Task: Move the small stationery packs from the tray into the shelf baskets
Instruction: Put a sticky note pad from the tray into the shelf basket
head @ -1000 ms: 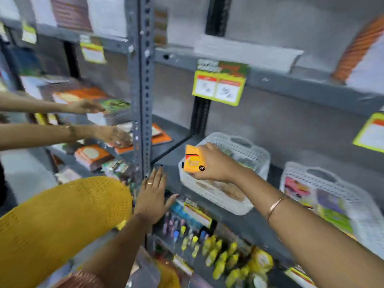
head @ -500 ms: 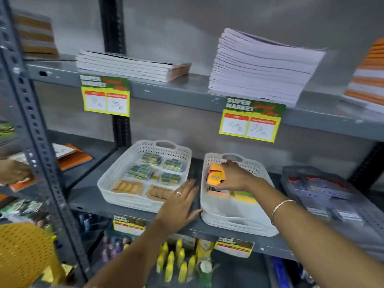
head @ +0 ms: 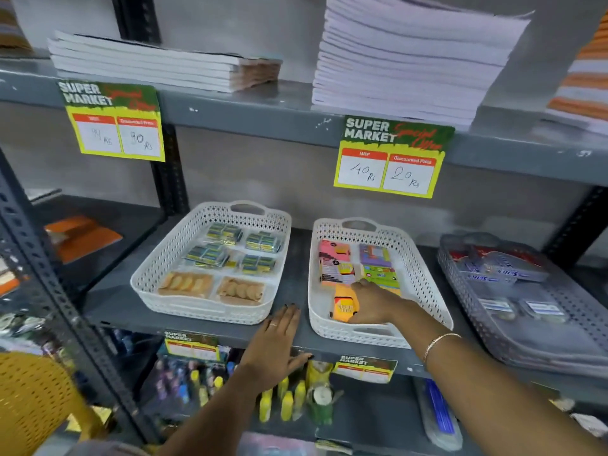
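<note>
My right hand [head: 373,304] reaches into the middle white basket [head: 424,284] and grips a small orange and yellow pack [head: 343,304], which lies at the basket's near left on its floor. Behind it in the same basket lie several coloured sticky-note packs [head: 358,261]. My left hand [head: 278,343] rests flat, fingers spread, on the grey shelf edge [head: 138,319] between the two white baskets. The left white basket [head: 164,268] holds several green packs at the back and two tan packs in front.
A grey basket [head: 513,330] with boxed items stands at the right on the same shelf. Stacks of notebooks [head: 408,57] fill the shelf above, with price tags [head: 391,159] hanging from its edge. A yellow mesh tray [head: 33,399] is at lower left. Bottles [head: 286,403] fill the shelf below.
My right hand has carried the orange pack from the basket's far end down to its near left floor. The view has moved closer; my left hand has shifted slightly right on the shelf edge.
</note>
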Tool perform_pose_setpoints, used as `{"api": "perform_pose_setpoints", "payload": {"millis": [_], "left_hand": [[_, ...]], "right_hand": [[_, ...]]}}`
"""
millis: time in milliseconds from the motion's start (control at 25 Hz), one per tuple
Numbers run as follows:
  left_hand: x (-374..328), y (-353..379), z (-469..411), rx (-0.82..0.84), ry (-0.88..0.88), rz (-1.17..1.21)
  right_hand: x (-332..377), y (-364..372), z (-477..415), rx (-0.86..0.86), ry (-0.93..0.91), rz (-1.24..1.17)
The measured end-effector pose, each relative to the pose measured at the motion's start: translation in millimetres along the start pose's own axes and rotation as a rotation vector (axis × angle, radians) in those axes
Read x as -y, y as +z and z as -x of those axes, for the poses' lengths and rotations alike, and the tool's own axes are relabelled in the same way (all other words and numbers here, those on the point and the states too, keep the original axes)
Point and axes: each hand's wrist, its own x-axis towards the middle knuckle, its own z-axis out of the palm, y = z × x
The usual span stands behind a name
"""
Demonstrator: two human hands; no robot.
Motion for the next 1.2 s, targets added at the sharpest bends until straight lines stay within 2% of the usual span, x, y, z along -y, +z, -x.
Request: {"api": "perform_pose_setpoints", "payload": {"millis": [80, 320, 560, 800, 880, 1040, 1200], "left_hand": [[2.2, 2.3, -1.8, 0.047, 0.023, -0.047], [-0.2, 1.4, -5.2, -0.029, 0.055, -0.117], [0.1, 1.2, -4.6, 0.033, 0.026, -0.124], [-0.6, 3.6, -5.9, -0.051, 0.047, -0.167], [-1.5, 1.6, -5.2, -0.054, 0.06, -0.197], [-4.7, -3.7, -5.7, -0.01, 0.044, -0.229], [9.8, -2.7, 24.9, -0.114, 0.126, -0.179]], "right_hand": [[4.1, 3.4, -2.2, 0.024, -0.007, 0.008], [13.2, 8.0, -9.7, 0.034, -0.048, 0.008], [17.5, 12.6, -15.6, 0.032, -0.074, 0.051], [15.7, 11.7, -17.4, 0.027, -0.073, 0.005], [18.2, 3.1, -14.9, -0.08, -0.062, -0.063], [36.6, -21.9, -10.0, -0.451, -0.113, -0.116], [96.5, -45.2, -3.9, -0.756, -0.32, -0.232]]}}
